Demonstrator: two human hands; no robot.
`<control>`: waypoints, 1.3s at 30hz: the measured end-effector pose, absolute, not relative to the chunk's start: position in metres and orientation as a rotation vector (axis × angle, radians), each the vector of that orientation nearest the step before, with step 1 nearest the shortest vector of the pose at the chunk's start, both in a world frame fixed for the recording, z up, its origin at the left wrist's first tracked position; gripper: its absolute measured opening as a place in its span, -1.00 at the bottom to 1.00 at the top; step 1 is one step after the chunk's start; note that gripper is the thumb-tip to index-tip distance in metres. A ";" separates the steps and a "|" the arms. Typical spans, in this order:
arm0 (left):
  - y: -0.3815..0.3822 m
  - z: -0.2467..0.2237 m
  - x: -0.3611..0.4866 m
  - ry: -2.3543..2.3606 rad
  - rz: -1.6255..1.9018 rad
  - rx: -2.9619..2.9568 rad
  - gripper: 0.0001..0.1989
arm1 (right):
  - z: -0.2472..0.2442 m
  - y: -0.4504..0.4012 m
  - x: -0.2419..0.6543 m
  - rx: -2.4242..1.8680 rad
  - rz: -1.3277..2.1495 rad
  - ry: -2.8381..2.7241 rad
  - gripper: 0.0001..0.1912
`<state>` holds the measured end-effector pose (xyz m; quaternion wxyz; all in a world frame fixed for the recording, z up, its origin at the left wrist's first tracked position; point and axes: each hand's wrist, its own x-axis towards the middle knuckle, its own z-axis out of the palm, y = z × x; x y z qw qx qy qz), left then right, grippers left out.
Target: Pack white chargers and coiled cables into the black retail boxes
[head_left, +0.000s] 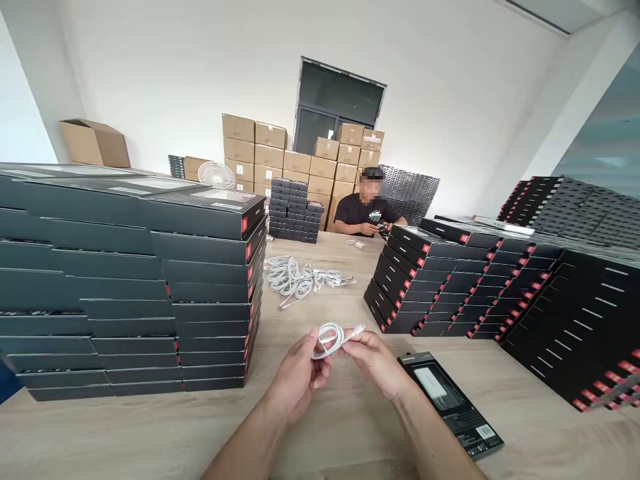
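A coiled white charging cable (pixel 329 341) is held between both hands above the wooden table. My left hand (pixel 301 370) is closed on the left side of the coil, thumb on top. Pinched in the fingers of my right hand (pixel 373 357) is the cable's connector end, which points up and to the right. Beside my right forearm lies a black retail box (pixel 457 400), its window showing a white charger (pixel 434 387). Farther off on the table is a loose pile of white cables (pixel 300 277).
Tall stacks of black boxes stand on the left (pixel 210 293) and right (pixel 425 280). Across the table sits a person (pixel 367 207) handling something dark. Behind are stacked cardboard cartons (pixel 270 157) and a white fan (pixel 217 175).
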<state>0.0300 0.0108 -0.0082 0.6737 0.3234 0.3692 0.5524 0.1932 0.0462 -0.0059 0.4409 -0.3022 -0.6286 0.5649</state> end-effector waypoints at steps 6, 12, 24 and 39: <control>0.014 -0.011 0.027 0.884 1.216 0.838 -0.44 | 0.009 0.033 0.180 -0.788 1.228 -1.647 -0.65; 0.014 -0.007 0.017 0.962 1.127 1.293 -0.62 | 0.007 0.034 0.176 -0.826 1.208 -1.644 -0.60; 0.019 -0.011 0.020 1.071 1.140 1.296 -0.59 | -0.001 0.039 0.176 -0.914 1.133 -1.518 -0.60; 0.012 -0.009 0.027 1.092 1.068 1.213 -0.60 | 0.005 0.031 0.186 -1.106 0.848 -2.221 -0.71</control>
